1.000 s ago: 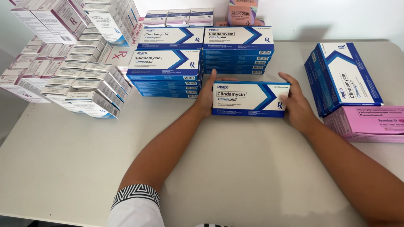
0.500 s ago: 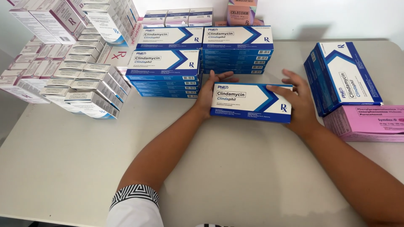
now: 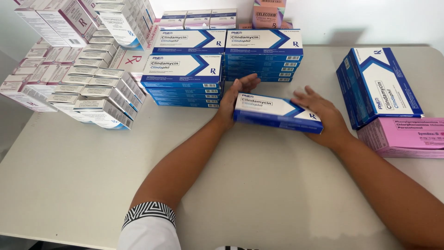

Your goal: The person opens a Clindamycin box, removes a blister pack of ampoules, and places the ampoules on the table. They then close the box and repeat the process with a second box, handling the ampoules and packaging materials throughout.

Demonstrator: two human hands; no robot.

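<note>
A flat blue-and-white medicine box (image 3: 276, 112) sits between both my hands near the middle of the white table (image 3: 69, 176). My left hand (image 3: 237, 95) presses its left end with fingers stretched up. My right hand (image 3: 323, 115) grips its right end from behind. The box is slightly tilted, its right end lower. Just behind it stand two stacks of the same blue-and-white boxes (image 3: 185, 76) (image 3: 264, 53).
Several grey-and-white small cartons (image 3: 78, 78) are piled at the left. A stack of blue-and-white boxes (image 3: 377, 85) and a pink box (image 3: 407, 136) lie at the right. A pink carton (image 3: 268, 14) and small white boxes (image 3: 199, 18) stand at the back.
Both hands have kept hold of the box and shifted it slightly right and toward me, turning its right end down a little.
</note>
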